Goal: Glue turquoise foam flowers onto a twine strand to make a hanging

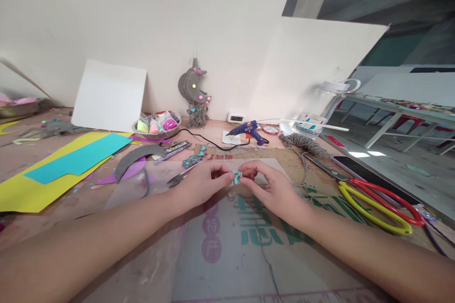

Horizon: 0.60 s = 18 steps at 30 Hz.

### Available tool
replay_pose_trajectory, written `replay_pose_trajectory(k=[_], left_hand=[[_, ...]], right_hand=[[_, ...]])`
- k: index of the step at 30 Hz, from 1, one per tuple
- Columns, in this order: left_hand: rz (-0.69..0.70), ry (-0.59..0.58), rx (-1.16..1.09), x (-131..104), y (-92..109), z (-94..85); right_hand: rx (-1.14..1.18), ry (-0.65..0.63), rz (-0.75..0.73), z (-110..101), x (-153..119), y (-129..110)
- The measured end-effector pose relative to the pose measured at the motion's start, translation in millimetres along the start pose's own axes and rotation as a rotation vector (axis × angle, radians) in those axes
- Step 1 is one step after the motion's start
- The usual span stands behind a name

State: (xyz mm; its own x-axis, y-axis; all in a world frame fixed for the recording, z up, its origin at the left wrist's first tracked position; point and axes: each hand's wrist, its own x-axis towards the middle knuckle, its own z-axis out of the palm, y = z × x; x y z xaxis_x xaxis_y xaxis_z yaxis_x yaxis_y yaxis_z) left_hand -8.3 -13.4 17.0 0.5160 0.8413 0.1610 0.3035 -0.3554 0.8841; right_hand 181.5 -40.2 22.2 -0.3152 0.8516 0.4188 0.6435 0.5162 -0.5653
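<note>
Between the fingertips of both hands is a small turquoise piece (236, 177), its exact kind too small to make out. My left hand (202, 183) pinches it from the left, thumb and index finger together. From the other side, my right hand (273, 188) grips it with thumb and curled fingers. A thin grey strand (231, 194) hangs just below the piece. Both hands are above a translucent sheet (209, 279) laid over printed cardboard. Just beyond my left hand lie several turquoise-and-grey decorations (194, 158) and the tip of a metal tool (174, 180).
Scissors (377, 203) with red and yellow handles lie right, beside a phone (377, 177) and grey yarn (305, 144). A blue glue gun (247, 131) rests behind. Yellow (21, 194) and blue sheets (78, 158) spread left. A grey moon ornament (194, 87) hangs on the wall.
</note>
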Motion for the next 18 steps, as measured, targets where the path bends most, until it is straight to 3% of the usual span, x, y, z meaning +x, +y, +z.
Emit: replay_pose_trajectory(k=[8,14,18], left_hand=[[-0.045,0.009,0.025,-0.7,1.1,0.6],[-0.074,0.011,0.038,-0.2,1.6,1.5],[-0.095,0.001,0.047,-0.6,4.2,1.5]], right_hand=[[-0.004,-0.039,-0.06,-2.5,1.5,1.0],[-0.099,0.138,0.017,-36.0,17.6,3.2],[-0.171,0.088,0.076,-59.4,32.5,15.3]])
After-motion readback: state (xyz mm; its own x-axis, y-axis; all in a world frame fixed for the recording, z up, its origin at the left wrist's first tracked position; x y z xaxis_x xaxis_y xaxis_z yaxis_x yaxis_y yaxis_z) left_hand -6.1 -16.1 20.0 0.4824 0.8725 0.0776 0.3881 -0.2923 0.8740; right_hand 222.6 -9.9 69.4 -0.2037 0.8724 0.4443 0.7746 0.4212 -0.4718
